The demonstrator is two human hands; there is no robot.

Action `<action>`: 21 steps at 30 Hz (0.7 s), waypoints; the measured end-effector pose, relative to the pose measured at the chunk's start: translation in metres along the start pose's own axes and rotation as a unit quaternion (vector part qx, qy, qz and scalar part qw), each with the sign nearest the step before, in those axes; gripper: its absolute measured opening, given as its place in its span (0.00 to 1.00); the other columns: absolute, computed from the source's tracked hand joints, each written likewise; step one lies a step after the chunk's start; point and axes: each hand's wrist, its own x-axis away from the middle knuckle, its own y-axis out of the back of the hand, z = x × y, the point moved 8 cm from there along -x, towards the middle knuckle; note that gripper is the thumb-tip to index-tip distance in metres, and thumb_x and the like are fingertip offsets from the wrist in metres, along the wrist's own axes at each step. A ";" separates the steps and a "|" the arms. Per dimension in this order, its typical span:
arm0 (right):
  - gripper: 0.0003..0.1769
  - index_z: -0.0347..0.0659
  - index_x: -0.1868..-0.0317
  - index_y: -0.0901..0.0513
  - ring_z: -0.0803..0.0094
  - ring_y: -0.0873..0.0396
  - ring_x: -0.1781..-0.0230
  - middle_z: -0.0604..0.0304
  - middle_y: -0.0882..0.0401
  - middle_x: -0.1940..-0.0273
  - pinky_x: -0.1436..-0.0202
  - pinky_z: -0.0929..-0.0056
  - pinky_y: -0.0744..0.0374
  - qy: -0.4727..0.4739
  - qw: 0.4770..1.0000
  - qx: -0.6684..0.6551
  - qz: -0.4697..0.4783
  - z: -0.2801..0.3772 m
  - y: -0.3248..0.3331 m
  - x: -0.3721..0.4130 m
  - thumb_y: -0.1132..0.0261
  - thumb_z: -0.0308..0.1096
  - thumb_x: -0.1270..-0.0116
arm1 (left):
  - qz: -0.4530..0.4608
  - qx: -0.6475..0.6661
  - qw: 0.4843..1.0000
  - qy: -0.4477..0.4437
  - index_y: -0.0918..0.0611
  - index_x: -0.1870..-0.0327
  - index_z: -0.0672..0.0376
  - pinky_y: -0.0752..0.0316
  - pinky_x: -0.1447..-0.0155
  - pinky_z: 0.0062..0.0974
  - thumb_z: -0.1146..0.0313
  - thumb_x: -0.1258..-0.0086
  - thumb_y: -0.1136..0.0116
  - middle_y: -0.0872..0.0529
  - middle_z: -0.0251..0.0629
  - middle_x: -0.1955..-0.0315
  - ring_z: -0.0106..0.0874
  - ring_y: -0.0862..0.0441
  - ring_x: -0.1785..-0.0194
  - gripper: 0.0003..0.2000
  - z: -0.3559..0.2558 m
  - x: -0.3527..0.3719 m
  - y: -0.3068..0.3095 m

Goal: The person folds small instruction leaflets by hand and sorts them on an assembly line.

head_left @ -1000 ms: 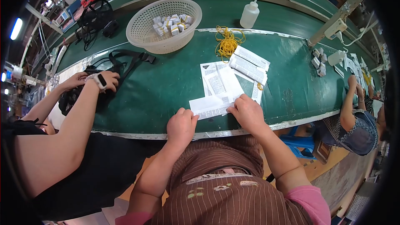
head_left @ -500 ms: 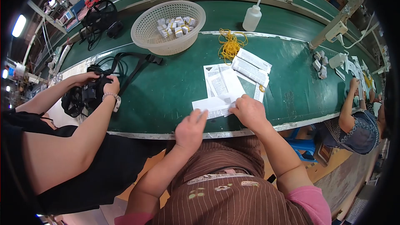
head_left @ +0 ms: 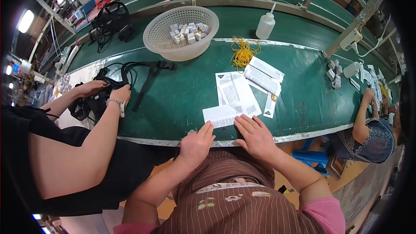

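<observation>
Left hand (head_left: 196, 144) and right hand (head_left: 256, 137) lie flat and open, holding nothing, with their fingertips at the near edge of a folded leaflet (head_left: 221, 115) at twelve o'clock on the green table (head_left: 173, 99). The leaflet is white with fine black print. Thin, light and floppy, it would probably lift best pinched at a corner.

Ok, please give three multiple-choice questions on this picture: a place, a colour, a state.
1. Where are the small white boxes? A in the round white plastic basket; B beside a bottle; C under papers.
2. What colour are the piled rubber bands? A red; B yellow; C blue.
3. How are the left hand and right hand? A clenched; B holding scissors; C flat, open.
1 A, they lie inside it; 2 B, bright yellow on the green table; 3 C, palms down near the folded white leaflet.
</observation>
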 end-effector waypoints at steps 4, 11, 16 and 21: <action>0.21 0.40 0.49 0.20 0.62 0.24 0.44 0.58 0.20 0.46 0.42 0.62 0.28 0.013 0.998 -0.026 -0.050 0.000 0.017 -0.019 0.32 0.41 0.40 | -0.023 -0.010 1.000 -0.008 0.17 0.57 0.60 0.21 0.67 0.28 0.71 0.42 0.35 0.16 0.37 0.58 0.33 0.17 0.71 0.12 0.005 -0.012 -0.011; 0.08 0.44 0.62 0.18 0.62 0.23 0.57 0.62 0.20 0.58 0.54 0.63 0.26 0.012 0.995 -0.031 -0.095 -0.018 0.019 -0.040 0.33 0.33 0.42 | -0.078 0.083 0.990 0.077 0.16 0.63 0.59 0.22 0.67 0.30 0.73 0.41 0.37 0.17 0.39 0.65 0.37 0.17 0.69 0.05 0.023 -0.024 -0.005; 0.05 0.42 0.67 0.17 0.56 0.22 0.57 0.57 0.18 0.63 0.53 0.59 0.25 -0.078 0.975 -0.178 -0.109 -0.054 0.002 -0.047 0.35 0.34 0.40 | -0.083 0.218 0.959 0.162 0.15 0.66 0.60 0.23 0.61 0.34 0.71 0.36 0.37 0.16 0.43 0.67 0.43 0.17 0.66 0.04 0.048 -0.024 -0.012; 0.09 0.42 0.66 0.15 0.55 0.21 0.58 0.55 0.17 0.66 0.55 0.58 0.23 -0.197 0.966 -0.163 -0.046 -0.075 -0.005 -0.061 0.34 0.38 0.38 | -0.036 0.190 0.959 0.206 0.18 0.67 0.62 0.25 0.63 0.41 0.69 0.35 0.38 0.16 0.45 0.71 0.46 0.18 0.67 0.06 0.060 -0.036 -0.021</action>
